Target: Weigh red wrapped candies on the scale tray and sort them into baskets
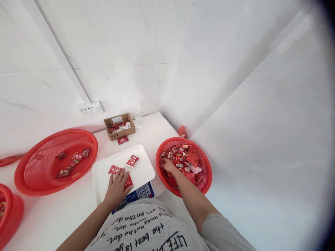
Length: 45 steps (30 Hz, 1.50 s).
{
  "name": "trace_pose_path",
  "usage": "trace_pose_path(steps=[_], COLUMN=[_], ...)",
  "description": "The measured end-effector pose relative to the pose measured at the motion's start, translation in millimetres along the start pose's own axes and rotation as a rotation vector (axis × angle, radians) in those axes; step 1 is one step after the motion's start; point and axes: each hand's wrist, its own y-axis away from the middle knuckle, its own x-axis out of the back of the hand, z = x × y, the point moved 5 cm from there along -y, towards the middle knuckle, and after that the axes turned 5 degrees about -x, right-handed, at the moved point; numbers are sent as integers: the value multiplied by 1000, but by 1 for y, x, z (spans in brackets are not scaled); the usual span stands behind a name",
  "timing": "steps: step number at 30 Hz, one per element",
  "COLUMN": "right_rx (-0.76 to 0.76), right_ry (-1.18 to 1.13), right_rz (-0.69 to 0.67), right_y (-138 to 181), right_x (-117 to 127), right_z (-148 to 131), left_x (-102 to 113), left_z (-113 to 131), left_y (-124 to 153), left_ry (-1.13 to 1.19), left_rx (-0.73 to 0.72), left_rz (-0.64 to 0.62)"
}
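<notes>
My left hand [117,186] lies with outstretched fingers over red packets on the white tray [101,177] of a weighing scale. A red packet with white dots [114,169] shows past its fingertips, and a plain red packet [128,181] beside the fingers. Farther back on the tray sits a red and white wrapped candy [132,160]. My right hand [168,165] reaches into a red mesh basket [205,184] full of small wrapped sweets [180,157]. Its fingertips are partly hidden among the sweets, so I cannot see if they hold one.
A second red basket [23,170] with several sweets stands at left, another red container [15,212] nearer. At the back are a cardboard box [120,134] of wrappers, a red packet [123,139] and a clear bottle [138,120]. Scale keys [143,191] show below the tray. Walls border the table.
</notes>
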Motion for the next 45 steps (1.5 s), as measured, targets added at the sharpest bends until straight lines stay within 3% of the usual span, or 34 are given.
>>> trace_pose_path(steps=[7,13,15,18,21,25,29,36,40,45], right_rx=[94,239,298,340,419,510,495,527,534,535], right_ry=[-30,-160,-274,-363,-209,172,353,372,344,308], right_rz=[117,263,236,49,-22,156,199,220,218,220], right_y=[17,44,55,67,77,84,86,86,83,82], right_x=[23,46,39,9,-18,-33,-39,-42,-42,-41], right_z=[-10,-45,-62,-84,-96,-86,-58,-43,-43,-41], left_x=[-2,-4,-4,-3,-3,-3,-1,12,13,12], left_z=[-1,-1,-1,-1,-2,-2,2,10,12,8], left_y=[0,2,2,2,3,7,6,-30,-50,-52], left_ry=[7,19,28,50,78,103,113,118,106,120], left_rx=[-5,-2,-1,9,29,71,105,100,61,20], left_rz=[17,8,4,11,24,33,18,22,-35,-31])
